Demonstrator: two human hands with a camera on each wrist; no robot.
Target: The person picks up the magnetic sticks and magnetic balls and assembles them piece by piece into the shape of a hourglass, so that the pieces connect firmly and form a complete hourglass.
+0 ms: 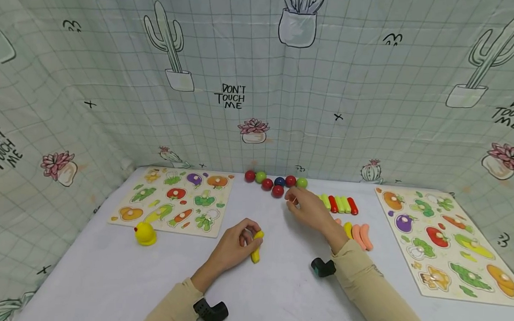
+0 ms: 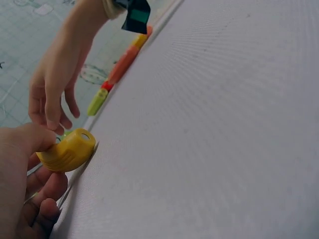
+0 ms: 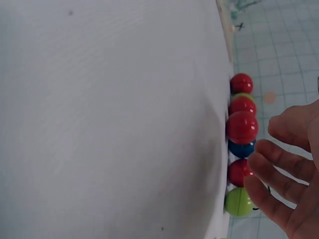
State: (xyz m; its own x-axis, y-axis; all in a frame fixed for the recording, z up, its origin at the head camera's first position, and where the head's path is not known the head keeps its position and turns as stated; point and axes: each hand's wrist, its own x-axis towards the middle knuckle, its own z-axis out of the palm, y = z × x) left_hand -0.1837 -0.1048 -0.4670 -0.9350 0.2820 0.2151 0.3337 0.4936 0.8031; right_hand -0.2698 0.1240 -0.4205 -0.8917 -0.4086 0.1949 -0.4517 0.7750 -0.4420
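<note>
My left hand (image 1: pixel 236 241) pinches a yellow banana-shaped toy piece (image 1: pixel 256 255) between thumb and fingers, low over the middle of the table. In the left wrist view the yellow piece (image 2: pixel 70 150) shows a small hole at its near end. My right hand (image 1: pixel 309 210) hovers just in front of a cluster of shiny balls, its fingers loosely bent around nothing. The nearest is a red ball (image 1: pixel 277 191); a blue ball (image 1: pixel 279 181) and a green ball (image 1: pixel 301 182) lie behind. The right wrist view shows a gap between the fingers and the red ball (image 3: pixel 242 127).
Right of the right hand lie a row of red and green sticks (image 1: pixel 342 204) and some curved pink pieces (image 1: pixel 360 236), partly covered by the wrist. Vegetable puzzle boards stand left (image 1: pixel 162 195) and right (image 1: pixel 449 247). A yellow toy duck (image 1: pixel 145 234) sits by the left board.
</note>
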